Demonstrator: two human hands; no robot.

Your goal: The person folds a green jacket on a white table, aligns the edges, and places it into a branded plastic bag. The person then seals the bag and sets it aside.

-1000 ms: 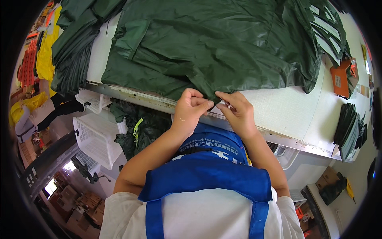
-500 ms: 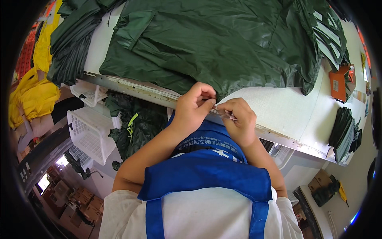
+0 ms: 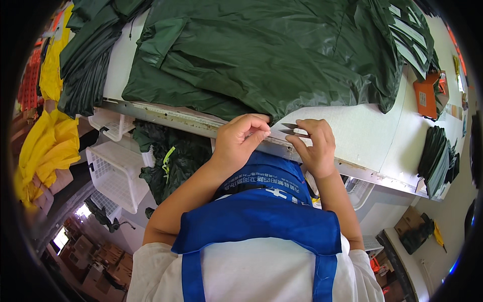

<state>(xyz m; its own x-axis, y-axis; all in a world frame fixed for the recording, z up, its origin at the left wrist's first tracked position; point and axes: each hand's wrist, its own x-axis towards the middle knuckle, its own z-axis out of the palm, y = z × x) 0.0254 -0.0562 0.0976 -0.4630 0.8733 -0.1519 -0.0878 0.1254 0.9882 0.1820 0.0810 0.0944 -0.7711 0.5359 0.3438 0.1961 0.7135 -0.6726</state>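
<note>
The cloth (image 3: 271, 65) lies on the worktop (image 3: 352, 133), at the upper middle of the frame. Near the centre, the left hand (image 3: 239, 138) has thumb and finger closed together beside its edge; what is between them, I cannot tell. The right hand (image 3: 319, 146) grips snips (image 3: 292, 132), blades apart and pointing toward these fingertips. A careless closing could nick a finger, or cut the cloth if a loose fold slips between the blades.

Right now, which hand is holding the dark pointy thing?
The right hand: a dark two-bladed tool pokes out of its grip. The left hand, at the edge of the green cloth, shows no such tool.
</note>
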